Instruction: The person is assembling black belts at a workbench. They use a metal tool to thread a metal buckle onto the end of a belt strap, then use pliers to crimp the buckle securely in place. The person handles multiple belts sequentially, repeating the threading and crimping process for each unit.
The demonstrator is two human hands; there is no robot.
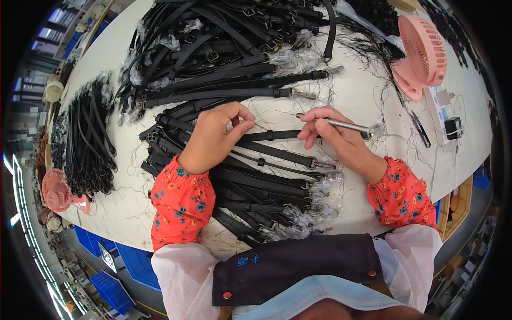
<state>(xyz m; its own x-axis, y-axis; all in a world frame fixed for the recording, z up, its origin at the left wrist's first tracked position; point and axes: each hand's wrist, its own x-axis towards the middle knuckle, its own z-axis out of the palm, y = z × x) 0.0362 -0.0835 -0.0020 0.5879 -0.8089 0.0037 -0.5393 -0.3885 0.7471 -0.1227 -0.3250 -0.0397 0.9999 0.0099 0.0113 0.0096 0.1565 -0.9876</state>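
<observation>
My left hand (216,133) is above the straps, thumb and forefinger pinched together. A fine thread shows by the fingertips, but whether they grip it I cannot make out. In my right hand (341,140) lies a slim silver pen-shaped tool (346,125), its thin dark tip pointing left. The fingertips of that hand are at the right end of a black strap (282,135), which runs left toward my other hand. More black straps with metal buckles, such as this one (282,154), lie fanned beneath, with clear plastic wrapping (314,210) around their right ends.
A big heap of black straps (213,32) covers the far side of the white table (362,213). Another bundle (88,138) lies left. Pink fans stand far right (421,53) and left (56,189). Tweezers (420,129), a black adapter (453,128) and loose threads lie right.
</observation>
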